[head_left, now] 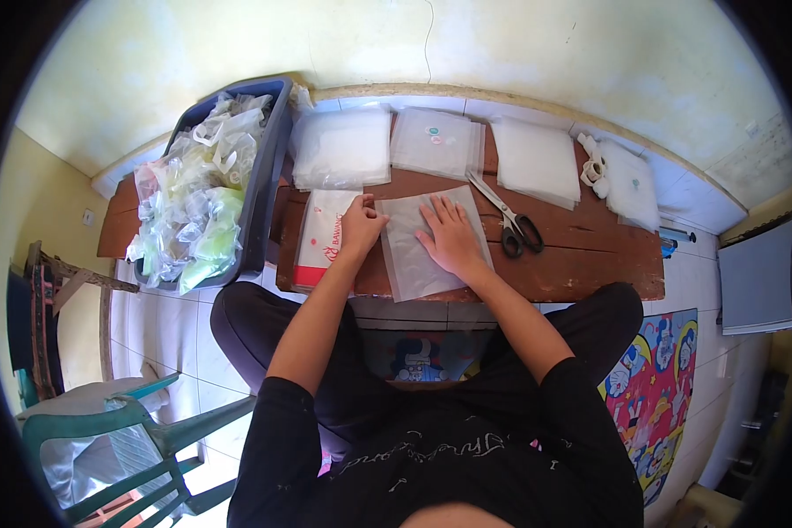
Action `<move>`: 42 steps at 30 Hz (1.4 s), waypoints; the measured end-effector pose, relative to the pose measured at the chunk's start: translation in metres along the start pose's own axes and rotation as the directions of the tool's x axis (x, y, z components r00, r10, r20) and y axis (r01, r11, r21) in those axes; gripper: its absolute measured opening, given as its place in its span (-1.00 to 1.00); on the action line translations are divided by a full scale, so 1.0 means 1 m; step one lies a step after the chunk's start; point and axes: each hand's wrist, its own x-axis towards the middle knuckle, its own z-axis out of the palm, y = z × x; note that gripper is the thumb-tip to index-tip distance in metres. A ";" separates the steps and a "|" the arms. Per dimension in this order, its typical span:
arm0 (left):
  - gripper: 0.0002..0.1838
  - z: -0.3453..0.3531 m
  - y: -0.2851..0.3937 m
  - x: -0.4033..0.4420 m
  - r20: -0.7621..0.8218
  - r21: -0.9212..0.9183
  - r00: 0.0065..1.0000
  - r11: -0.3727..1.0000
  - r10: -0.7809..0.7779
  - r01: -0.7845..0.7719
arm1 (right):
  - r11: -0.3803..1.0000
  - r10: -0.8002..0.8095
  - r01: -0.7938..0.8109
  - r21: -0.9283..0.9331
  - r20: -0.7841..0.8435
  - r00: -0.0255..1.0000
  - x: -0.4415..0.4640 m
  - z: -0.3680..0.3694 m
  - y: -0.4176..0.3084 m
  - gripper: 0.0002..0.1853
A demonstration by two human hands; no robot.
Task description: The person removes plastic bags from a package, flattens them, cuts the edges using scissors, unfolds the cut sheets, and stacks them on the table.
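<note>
A clear plastic bag [409, 264] lies flat on the brown wooden bench in front of me. My right hand [451, 236] rests on it, palm down with the fingers spread. At the bag's upper left edge, my left hand [361, 227] is closed in a pinch, its thumb and forefinger on the edge. Under my left wrist sits a white stack [312, 260] with red print reading "BAWANG". Scissors with black handles [517, 231] lie to the right of the bag, blades pointing up and left.
Along the back of the bench [581, 264] are several stacks of clear bags [341, 145] and a white roll [592, 167]. A dark tub [277, 132] full of crumpled plastic bags stands at the left. A green chair [132, 431] and a colourful mat [656, 387] flank my legs.
</note>
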 end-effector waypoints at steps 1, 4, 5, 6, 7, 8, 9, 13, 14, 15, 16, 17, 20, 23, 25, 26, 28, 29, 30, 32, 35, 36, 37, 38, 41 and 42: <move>-0.36 -0.001 0.001 -0.002 -0.008 0.012 1.000 1.000 -0.011 0.011 | 1.000 -0.005 0.005 0.004 -0.004 1.000 -0.001 0.001 -0.001 -0.43; -0.37 -0.002 0.004 -0.001 0.004 -0.013 0.999 0.998 -0.053 0.054 | 1.000 0.005 -0.005 0.005 0.011 1.000 0.000 0.001 -0.001 -0.42; -0.37 -0.002 0.005 0.000 -0.001 -0.016 0.999 0.998 -0.053 0.053 | 1.000 -0.001 0.001 0.004 0.011 1.000 0.000 0.001 0.000 -0.42; -0.37 -0.001 0.006 0.000 -0.001 -0.002 0.998 0.998 -0.061 0.061 | 1.000 0.003 -0.003 0.004 0.016 1.000 0.000 0.001 0.000 -0.42; -0.36 -0.001 0.005 0.000 0.000 0.012 0.998 0.997 -0.070 0.070 | 1.000 0.009 -0.009 0.003 0.023 1.000 0.000 0.001 0.000 -0.41; -0.36 -0.001 0.005 0.000 -0.002 0.012 0.997 0.997 -0.072 0.072 | 1.000 0.007 -0.007 0.004 0.024 1.000 -0.001 0.001 0.000 -0.41; -0.35 -0.001 0.003 0.000 -0.002 0.008 0.998 0.998 -0.062 0.062 | 1.000 0.010 -0.010 0.006 0.029 1.000 -0.001 0.001 0.000 -0.41; -0.34 0.001 0.001 0.001 -0.014 0.004 0.998 0.999 -0.054 0.054 | 1.000 0.010 -0.010 0.011 0.023 1.000 0.000 0.000 0.000 -0.41; -0.34 0.001 0.002 0.002 -0.011 0.007 0.999 0.999 -0.051 0.051 | 1.000 0.014 -0.014 0.011 0.020 1.000 0.000 0.000 -0.001 -0.41; -0.34 0.001 0.003 0.002 -0.022 0.012 0.999 0.999 -0.047 0.047 | 1.000 0.013 -0.013 0.015 0.018 1.000 0.000 0.000 0.000 -0.41; -0.34 0.002 0.004 0.002 -0.032 0.016 0.998 0.999 -0.045 0.045 | 1.000 0.011 -0.011 0.018 0.019 1.000 0.000 0.001 0.000 -0.41; -0.34 0.002 0.004 0.001 -0.028 0.016 0.999 0.999 -0.044 0.044 | 1.000 0.014 -0.015 0.017 0.018 1.000 0.000 0.001 0.000 -0.41; -0.33 0.000 0.012 -0.001 -0.030 0.073 0.998 0.996 -0.058 0.060 | 0.999 0.013 -0.014 0.030 0.020 1.000 0.000 0.003 0.002 -0.42; -0.32 0.000 0.011 0.001 -0.034 0.135 0.998 0.989 -0.048 0.052 | 0.999 0.009 -0.011 0.038 0.043 0.999 0.000 0.004 0.003 -0.41; -0.33 0.001 0.011 0.004 -0.045 0.165 0.998 0.984 -0.055 0.061 | 0.998 0.022 -0.025 0.061 0.055 0.998 0.001 0.003 0.003 -0.40; -0.33 0.002 0.011 0.005 -0.047 0.162 0.998 0.985 -0.052 0.059 | 0.998 0.019 -0.022 0.058 0.053 0.998 0.002 0.002 0.004 -0.40; -0.34 0.001 0.013 0.006 -0.064 0.186 0.997 0.981 -0.047 0.059 | 0.999 0.018 -0.020 0.033 0.062 0.998 0.003 0.003 0.004 -0.40; -0.34 0.000 0.013 0.006 -0.068 0.185 0.997 0.981 -0.047 0.059 | 0.999 0.013 -0.016 0.033 0.061 0.998 0.003 0.004 0.005 -0.40; -0.34 -0.001 0.018 0.003 -0.070 0.218 0.997 0.975 -0.024 0.038 | 0.999 0.019 -0.021 0.029 0.065 0.998 0.003 0.004 0.005 -0.40; -0.35 -0.002 0.028 0.000 -0.072 0.251 0.997 0.968 -0.001 0.019 | 0.999 0.024 -0.025 0.025 0.068 0.997 0.005 0.006 0.006 -0.40; -0.36 -0.003 0.030 0.001 -0.070 0.266 0.997 0.964 0.024 -0.005 | 0.999 0.033 -0.034 0.014 0.059 0.998 0.006 0.007 0.008 -0.40; -0.36 -0.004 0.030 0.001 -0.069 0.269 0.997 0.963 0.025 -0.005 | 0.999 0.035 -0.036 0.017 0.062 0.997 0.006 0.007 0.009 -0.39; -0.37 -0.004 0.030 0.002 -0.068 0.271 0.997 0.962 0.024 -0.005 | 0.999 0.038 -0.039 0.019 0.066 0.997 0.005 0.008 0.009 -0.39; -0.37 -0.005 0.030 0.003 -0.069 0.271 0.997 0.963 0.025 -0.006 | 0.999 0.037 -0.038 0.018 0.065 0.997 0.006 0.008 0.009 -0.39; -0.37 -0.006 0.028 0.008 -0.084 0.273 0.996 0.962 0.025 -0.001 | 0.999 0.040 -0.042 0.028 0.065 0.997 0.008 0.008 0.010 -0.39; -0.37 -0.007 0.028 0.008 -0.095 0.266 0.995 0.964 0.022 0.004 | 0.999 0.040 -0.042 0.025 0.065 0.997 0.009 0.008 0.010 -0.38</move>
